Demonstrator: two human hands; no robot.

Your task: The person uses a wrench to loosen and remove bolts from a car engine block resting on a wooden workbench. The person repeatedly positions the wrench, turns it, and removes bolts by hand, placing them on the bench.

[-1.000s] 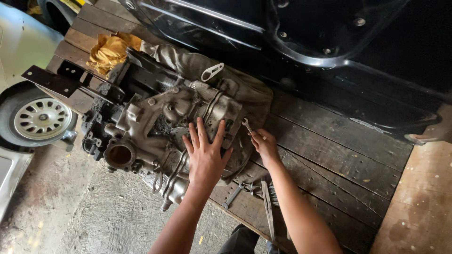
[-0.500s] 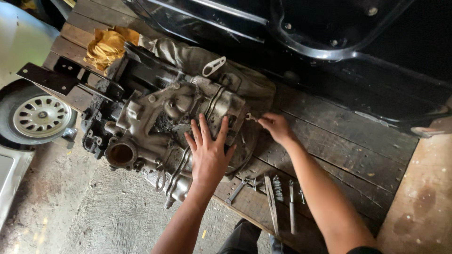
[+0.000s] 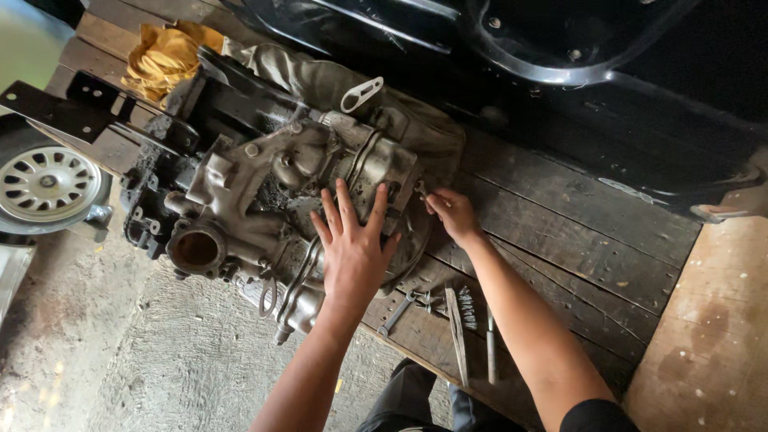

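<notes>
While the greasy grey cast-metal engine assy lies on its side at the edge of the dark wooden plank platform, it is pinned by the left hand, spread flat w/ fingers splayed, nothing clenched, palm pressed on the casing. Just beside that palm, at the casing's right edge, the right hand is pinched on a small metal wrench; the fastener under it is hidden, so the seat can't be told. As a judgement: the wrench should be kept square on the head, w/ short strokes, and the flat palm held firm so the block isn't rocked. Below the grip, loose slim metal hand tools lie on the planks; well beyond it, a crumpled yellow rag sits past the casing.
</notes>
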